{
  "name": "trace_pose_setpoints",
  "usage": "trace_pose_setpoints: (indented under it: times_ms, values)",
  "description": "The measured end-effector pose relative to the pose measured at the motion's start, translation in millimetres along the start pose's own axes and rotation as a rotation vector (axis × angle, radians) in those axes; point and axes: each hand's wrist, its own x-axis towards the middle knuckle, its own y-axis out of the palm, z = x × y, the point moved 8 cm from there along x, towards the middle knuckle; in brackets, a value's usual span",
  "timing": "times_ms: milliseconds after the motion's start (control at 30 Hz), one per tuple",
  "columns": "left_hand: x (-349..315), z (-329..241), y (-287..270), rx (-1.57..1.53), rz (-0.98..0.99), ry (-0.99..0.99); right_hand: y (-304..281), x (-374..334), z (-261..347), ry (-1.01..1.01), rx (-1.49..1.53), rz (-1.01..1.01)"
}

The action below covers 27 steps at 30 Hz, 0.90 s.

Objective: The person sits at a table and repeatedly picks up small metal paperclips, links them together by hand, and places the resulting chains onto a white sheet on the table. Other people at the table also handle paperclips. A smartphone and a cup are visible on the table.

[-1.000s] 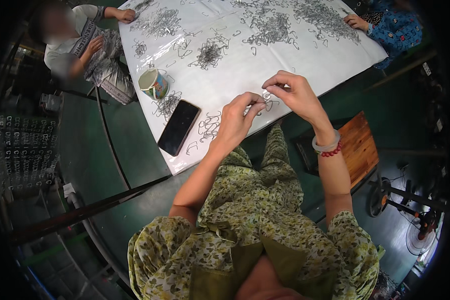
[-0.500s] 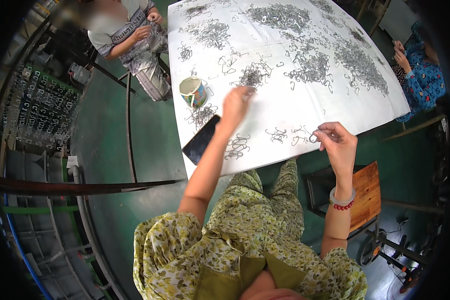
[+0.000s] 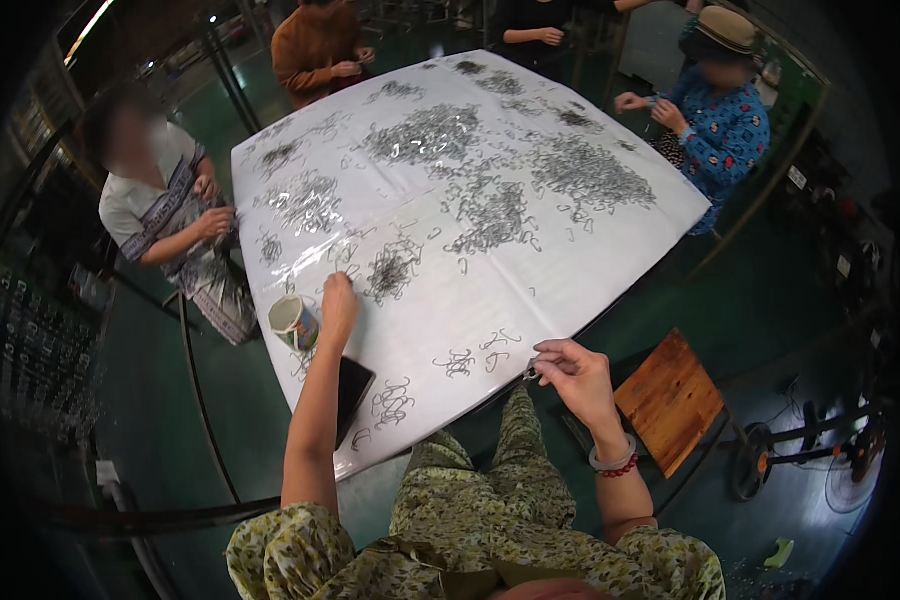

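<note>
Right hand (image 3: 576, 378) around small bent wire clip (image 3: 531, 372)

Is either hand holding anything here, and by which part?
The right hand pinches a small metal wire piece at one end. The left hand reaches onto the table, apparently holding nothing.

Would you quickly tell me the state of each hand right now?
Left hand: reaching to a pile of small wire pieces; grip cannot be told.
Right hand: pinched shut on a small metal piece.

A mug (image 3: 293, 323) and dark phone (image 3: 353, 385) sit near the table's (image 3: 610, 270) edge; a wooden stool (image 3: 669, 398) stands beside it.
</note>
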Motion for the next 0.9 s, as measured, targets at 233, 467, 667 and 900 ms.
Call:
trace_pose_setpoints:
  times_ms: [233, 467, 667, 900]
  values:
    - [-30.4, -93.4, -25.2, -0.677, 0.041, -0.094, -7.9, -14.0, -10.9, -0.037, 0.015, -0.061]
    - [-149.5, -270.7, -78.5, -1.111, 0.43, 0.198, -2.4, -28.2, -12.9, -0.038, 0.1, -0.114]
    - [-155.8, -299.6, -86.8, -0.963, 0.3, 0.348, -2.3, -36.6, -4.0, -0.058, 0.166, -0.174]
    - [-162.7, -288.7, -68.7, -1.029, 0.291, 0.225, -10.7, -21.8, -5.5, -0.13, 0.149, -0.151]
